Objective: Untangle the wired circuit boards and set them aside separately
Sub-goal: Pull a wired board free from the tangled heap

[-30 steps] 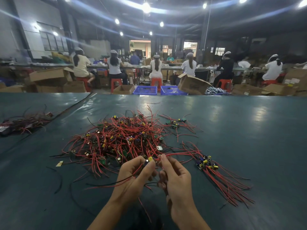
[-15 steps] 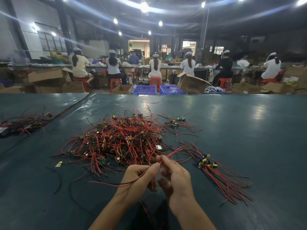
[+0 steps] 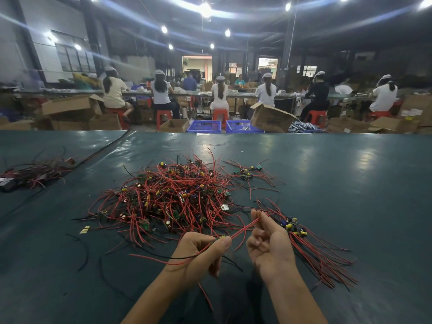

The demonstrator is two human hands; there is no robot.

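Tangled heap of small green circuit boards with red and black leads (image 3: 173, 197) lies mid dark green desk (image 3: 350, 183). Left hand (image 3: 201, 253) pinches one small wired board (image 3: 221, 237) towards the near edge. Right hand (image 3: 268, 244), just beside, pinches its red leads (image 3: 243, 230) taut. Separate aligned bundle of boards (image 3: 315, 251) lies right of it. Print on brown cardboard box (image 3: 271, 119) illegible.

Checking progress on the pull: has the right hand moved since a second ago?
Yes. The right hand, pinching red wires, has shifted right, away from the left hand, toward the sorted bundle.
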